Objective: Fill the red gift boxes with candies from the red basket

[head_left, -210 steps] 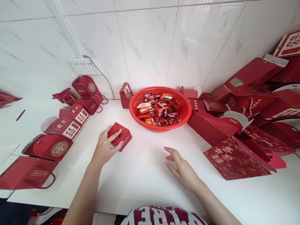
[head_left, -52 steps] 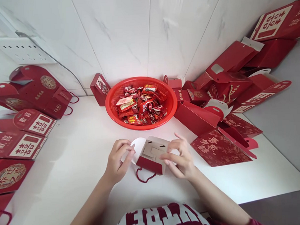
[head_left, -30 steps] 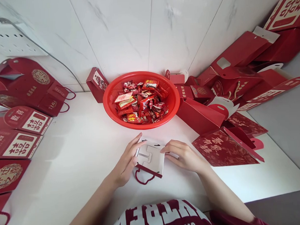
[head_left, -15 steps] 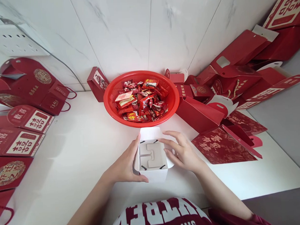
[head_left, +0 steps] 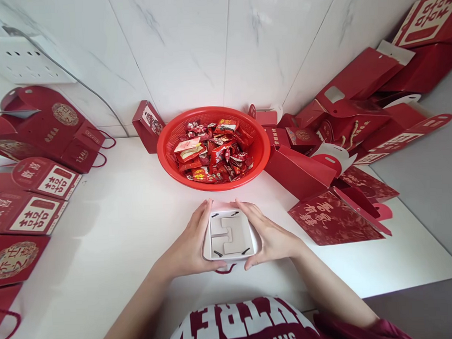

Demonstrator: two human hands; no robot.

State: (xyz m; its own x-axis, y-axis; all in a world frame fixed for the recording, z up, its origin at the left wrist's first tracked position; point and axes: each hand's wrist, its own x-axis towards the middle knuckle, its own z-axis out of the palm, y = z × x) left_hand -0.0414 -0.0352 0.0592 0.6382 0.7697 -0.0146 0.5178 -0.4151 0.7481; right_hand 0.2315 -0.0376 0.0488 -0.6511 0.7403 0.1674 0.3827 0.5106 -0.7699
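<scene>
In front of me on the white counter stands a small open-topped gift box (head_left: 217,225), its white inside facing up. Dark cord ends show near its inner corners, and slotted flaps make up its bottom. My left hand (head_left: 189,241) wraps round the left side, thumb at the near edge. From the right, my right hand (head_left: 271,239) clasps the opposite side with fingers along the far corner. A dark red cord loop (head_left: 226,271) sticks out below the near edge. Just beyond the box sits a red plastic basket (head_left: 261,160) holding many wrapped candies (head_left: 214,152).
Red gift boxes (head_left: 36,212) line the left side of the counter (head_left: 123,209). More red boxes (head_left: 336,214) are heaped at the right. One small red box (head_left: 148,127) leans by the tiled wall, and a power strip (head_left: 22,59) hangs upper left.
The box's raised white top flaps have been folded down outward. My right hand has gone from touching the right flap with its fingertips to clasping the box's side. The cord loop now shows.
</scene>
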